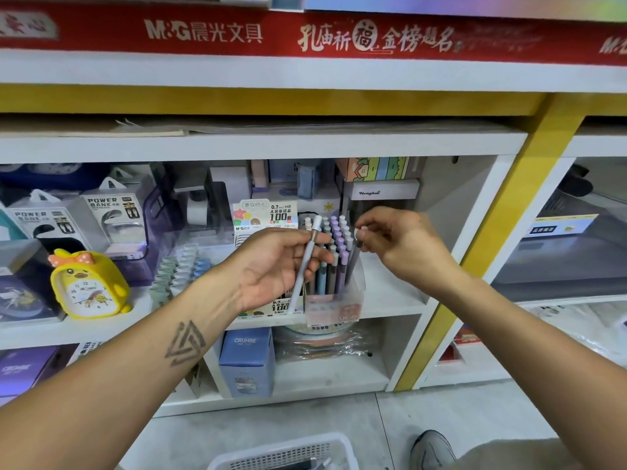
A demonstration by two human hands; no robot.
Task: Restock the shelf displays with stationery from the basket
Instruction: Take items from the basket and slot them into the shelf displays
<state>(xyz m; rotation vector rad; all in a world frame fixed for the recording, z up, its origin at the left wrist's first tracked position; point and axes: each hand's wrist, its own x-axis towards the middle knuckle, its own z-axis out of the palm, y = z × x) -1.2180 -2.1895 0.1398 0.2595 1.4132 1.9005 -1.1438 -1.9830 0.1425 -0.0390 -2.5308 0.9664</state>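
Observation:
My left hand [271,266] holds a white pen [307,259] upright between thumb and fingers, just in front of a clear display box of pens [336,300] on the middle shelf. That box is filled with several grey, blue and purple pens standing upright. My right hand [397,242] pinches the top of a dark grey pen [356,256] at the right edge of the box. The white basket [288,452] sits on the floor at the bottom, with dark items inside.
A yellow duck alarm clock [90,283] and power bank boxes [112,215] stand to the left. A pencil-lead display [264,215] is behind the pens. A blue box [246,361] sits on the lower shelf. A shoe [432,449] is beside the basket.

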